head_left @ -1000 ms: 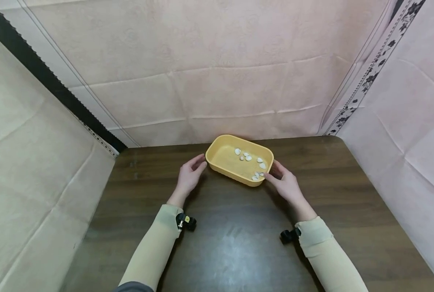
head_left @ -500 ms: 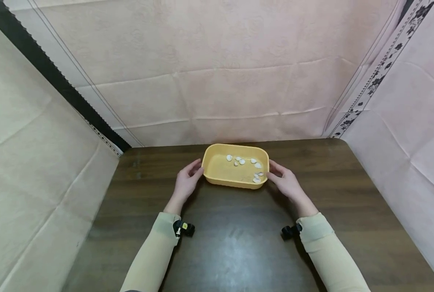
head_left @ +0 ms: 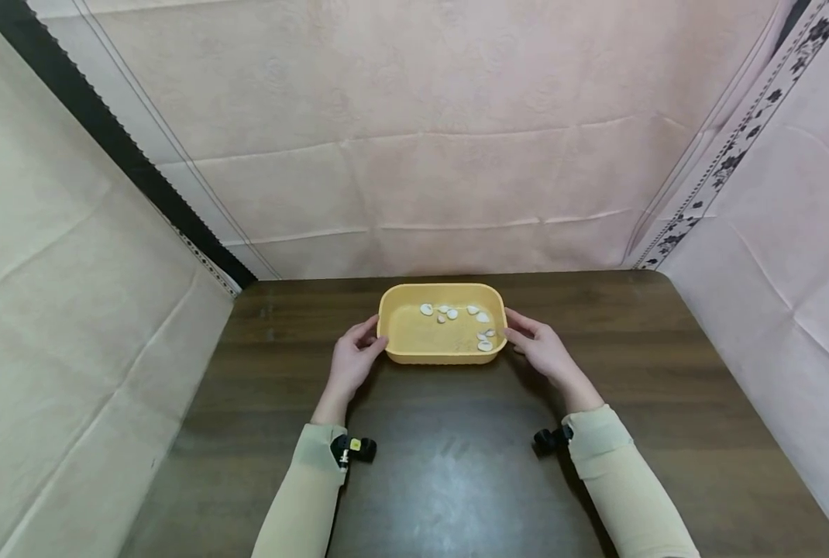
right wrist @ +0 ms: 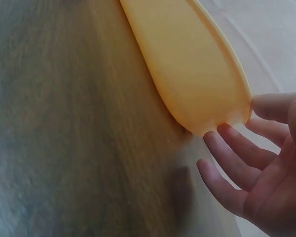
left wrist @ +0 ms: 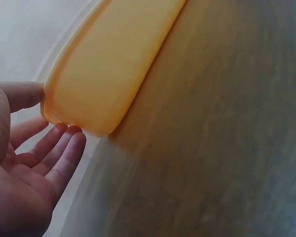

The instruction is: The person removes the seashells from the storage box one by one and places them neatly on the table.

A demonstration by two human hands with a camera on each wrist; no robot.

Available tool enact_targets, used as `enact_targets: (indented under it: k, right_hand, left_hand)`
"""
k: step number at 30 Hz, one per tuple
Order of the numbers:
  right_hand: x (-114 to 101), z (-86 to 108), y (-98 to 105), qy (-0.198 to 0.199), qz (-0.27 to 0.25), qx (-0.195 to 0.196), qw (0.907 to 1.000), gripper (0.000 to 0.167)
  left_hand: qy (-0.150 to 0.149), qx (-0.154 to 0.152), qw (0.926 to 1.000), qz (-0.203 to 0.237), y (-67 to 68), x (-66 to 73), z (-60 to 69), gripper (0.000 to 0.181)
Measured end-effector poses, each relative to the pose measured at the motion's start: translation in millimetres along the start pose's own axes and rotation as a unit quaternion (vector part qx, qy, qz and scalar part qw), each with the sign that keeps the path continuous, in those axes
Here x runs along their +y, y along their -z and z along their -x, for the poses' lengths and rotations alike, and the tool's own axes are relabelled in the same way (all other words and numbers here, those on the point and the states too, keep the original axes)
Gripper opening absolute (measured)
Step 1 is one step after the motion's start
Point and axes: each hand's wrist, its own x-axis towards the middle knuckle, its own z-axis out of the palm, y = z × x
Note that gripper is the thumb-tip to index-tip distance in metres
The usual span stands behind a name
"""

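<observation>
Left grip, right grip half-curled, holding yellow tray by ends; white pieces inside.

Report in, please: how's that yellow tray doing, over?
Left grip and right grip holding opposite ends of yellow tray. Tray upright, small white pieces inside. No obstacle seen; pale cloth behind it.

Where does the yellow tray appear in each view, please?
Head: yellow tray just below centre, slightly right.
Left wrist: yellow tray at upper left, running off the top edge.
Right wrist: yellow tray at top, right of centre, likewise cut off.
Shared landmark: brown tabletop, in all three.
</observation>
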Motion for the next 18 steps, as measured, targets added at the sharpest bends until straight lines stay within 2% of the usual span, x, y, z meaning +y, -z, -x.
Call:
enact_targets:
  k: [6, 11, 18]
  right_hand:
    - [1.9, -0.6, -2.5, 0.0, -0.002, 0.0, 1.0, 0.058]
    - [2.8, -1.8, -3.2, 0.007, 0.003, 0.007, 0.9999, 0.057]
    - [-0.4, -5.9, -2.2, 0.019, 0.023, 0.013, 0.9995, 0.055]
  left_hand:
    - [0.0, 0.006, 0.9998, 0.016, -2.1, -5.5, 0.5, 0.052]
    - [0.0, 0.006, 0.9999, 0.01, -2.3, -2.5, -1.1, 0.051]
    - [0.032, -0.002, 0.9995, -0.001, -0.7, 5.6, -7.0, 0.053]
